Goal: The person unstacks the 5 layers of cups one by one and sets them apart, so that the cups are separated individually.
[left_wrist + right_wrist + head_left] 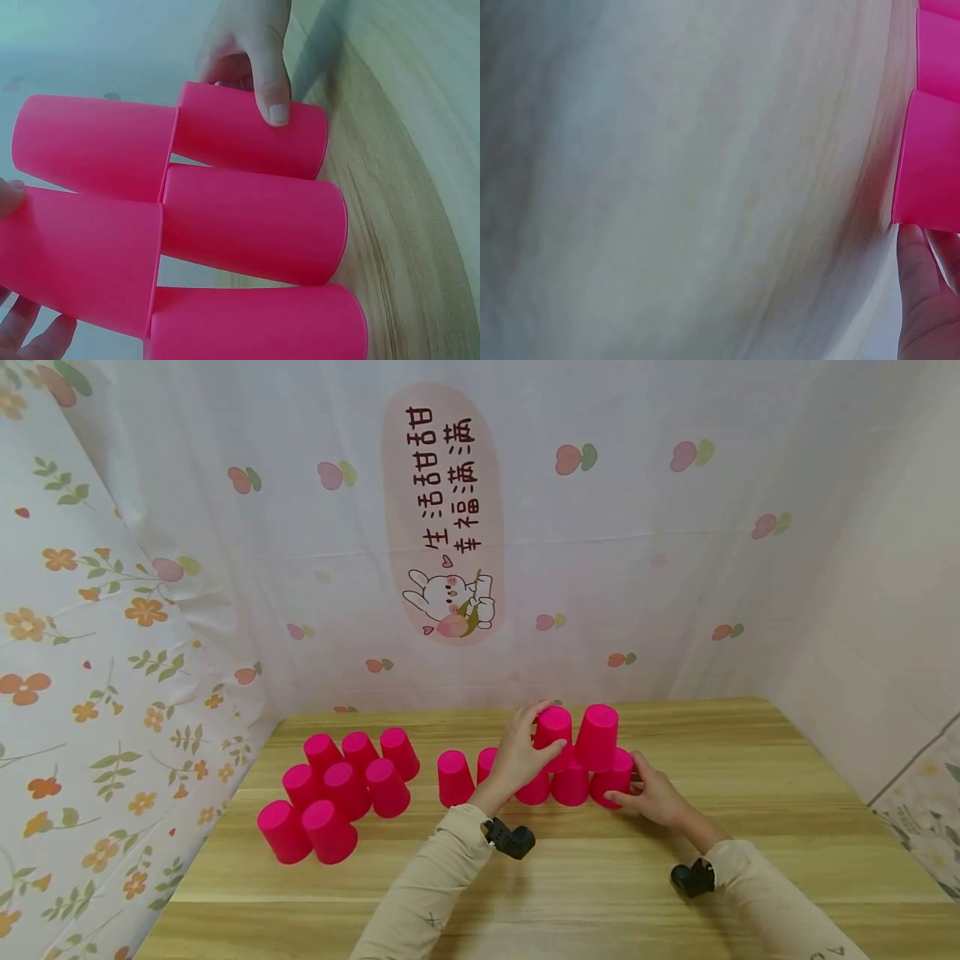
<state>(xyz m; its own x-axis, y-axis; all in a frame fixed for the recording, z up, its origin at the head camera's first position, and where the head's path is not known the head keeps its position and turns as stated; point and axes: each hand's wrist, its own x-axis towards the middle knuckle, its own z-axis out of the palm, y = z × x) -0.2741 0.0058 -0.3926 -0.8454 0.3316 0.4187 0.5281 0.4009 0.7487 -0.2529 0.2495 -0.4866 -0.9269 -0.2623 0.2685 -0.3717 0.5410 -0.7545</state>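
Several bright pink plastic cups stand mouth-down in a row, with two more cups on top at the right end. My left hand (519, 756) holds the left upper cup (555, 731), thumb and fingers on opposite sides; in the left wrist view this cup (82, 255) straddles two lower ones. Beside it, the other upper cup (597, 737) stands without a hand on it. My right hand (656, 795) grips the lower cup at the row's right end (617, 781), its thumb along the near side. In the right wrist view, fingers (916, 262) touch that cup's side (934, 165).
To the left, a separate group of upside-down pink cups (347, 791) stands close together on the wood-grain table (600, 893). A printed curtain (315, 585) hangs behind the table's back edge. The row's left-end cup (453, 779) stands beside my left forearm.
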